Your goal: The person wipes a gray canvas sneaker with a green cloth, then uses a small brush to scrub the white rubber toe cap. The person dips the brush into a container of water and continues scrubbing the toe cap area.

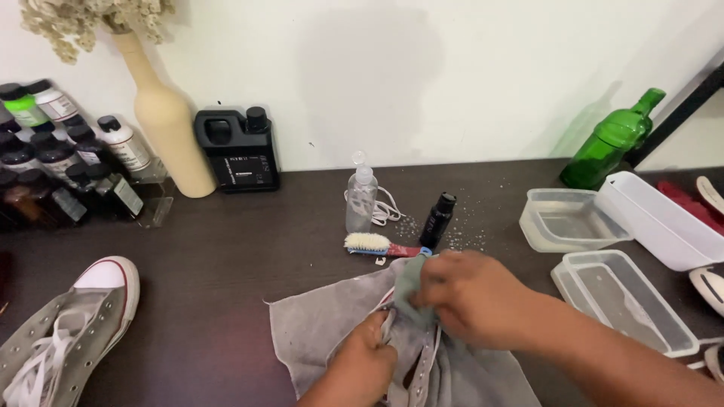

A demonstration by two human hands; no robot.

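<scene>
A grey canvas shoe [422, 362] lies on a grey cloth [320, 332] at the table's near edge. My left hand [362, 365] grips the shoe's side near the eyelets. My right hand [471, 298] presses a bunched part of grey-green cloth [409, 280] against the shoe's toe. Just beyond my hands lies a small brush [373, 244] with pale bristles and a red handle. The shoe's toe is hidden under my right hand.
A second grey high-top shoe [64, 332] lies at the left. Behind stand a clear spray bottle [360, 196], a small black bottle [437, 220], a black jug [237, 149], a tan vase [170, 120] and several bottles [60, 162]. Clear plastic tubs [573, 218] and a green bottle [611, 139] sit right.
</scene>
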